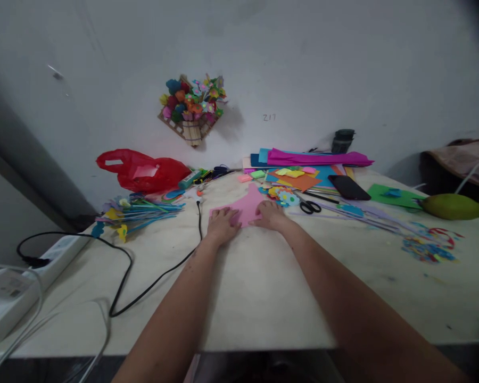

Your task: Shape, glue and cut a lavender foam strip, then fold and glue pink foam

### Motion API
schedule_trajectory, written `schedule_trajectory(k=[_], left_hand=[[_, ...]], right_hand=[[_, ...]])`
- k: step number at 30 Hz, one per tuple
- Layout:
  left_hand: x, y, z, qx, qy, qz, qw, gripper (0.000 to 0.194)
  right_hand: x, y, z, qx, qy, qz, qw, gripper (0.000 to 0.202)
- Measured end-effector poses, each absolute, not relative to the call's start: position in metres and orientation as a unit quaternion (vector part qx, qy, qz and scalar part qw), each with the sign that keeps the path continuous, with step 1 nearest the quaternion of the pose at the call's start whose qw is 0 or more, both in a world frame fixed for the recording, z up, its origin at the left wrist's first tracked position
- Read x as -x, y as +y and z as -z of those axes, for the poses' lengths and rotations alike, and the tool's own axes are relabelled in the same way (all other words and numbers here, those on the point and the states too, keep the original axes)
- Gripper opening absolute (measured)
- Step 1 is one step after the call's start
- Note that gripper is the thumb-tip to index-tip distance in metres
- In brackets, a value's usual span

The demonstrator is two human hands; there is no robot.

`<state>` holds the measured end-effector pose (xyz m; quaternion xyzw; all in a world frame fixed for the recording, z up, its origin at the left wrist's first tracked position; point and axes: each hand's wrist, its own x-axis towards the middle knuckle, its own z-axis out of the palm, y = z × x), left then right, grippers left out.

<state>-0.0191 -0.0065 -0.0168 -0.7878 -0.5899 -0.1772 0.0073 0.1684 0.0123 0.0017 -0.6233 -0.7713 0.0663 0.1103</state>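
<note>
- The pink sheet (245, 210) lies flat on the desk (263, 298) in front of me, its outline uneven, with a narrow tab at the far end.
- My left hand (222, 226) rests palm down on its left side, fingers loosely spread.
- My right hand (271, 215) is at the right edge, fingers bent; I cannot tell whether they pinch the paper or only press it.
- Just beyond my right hand are flower cut-outs (287, 198), already shaped, and black-handled scissors (310, 207), which neither hand touches.
- To my left, a bunch of flowers on stems (151, 210) looks made up, near a white corded tool (191, 194).
- Farther right lie small scraps (429, 249), so I judge a good deal of cutting is done.
- The pink sheet itself seems unfinished: no petals or stem on it.
- Behind, folded coloured sheets (315, 158) look unused; a flower arrangement (195, 106) hangs complete on the wall.
</note>
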Motion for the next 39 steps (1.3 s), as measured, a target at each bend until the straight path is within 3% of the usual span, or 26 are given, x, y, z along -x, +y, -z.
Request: schedule_trajectory(k=[5,16,21,26,39], left_hand=[[0.024,-0.006,0.017,0.788,-0.586,0.190,-0.008,0.050],[0.055,-0.010,-0.001,0.844,-0.473,0.237,-0.089,0.032],[0.056,-0.012,-0.004,0.831,-0.478,0.248,-0.139,0.018],[0.056,-0.013,-0.004,0.828,-0.471,0.260,-0.158,0.016],[0.064,-0.010,-0.007,0.833,-0.482,0.227,-0.147,0.017]], right_hand=[[-0.170,0.012,0.000,0.629,-0.765,-0.079,0.112,0.041],[-0.171,0.012,0.001,0.617,-0.776,-0.042,0.124,0.036],[-0.160,0.002,-0.003,0.539,-0.819,-0.010,0.195,0.026],[-0.132,-0.003,0.003,0.447,-0.861,-0.073,0.232,0.017],[-0.116,0.002,0.012,0.491,-0.837,-0.098,0.221,0.015]])
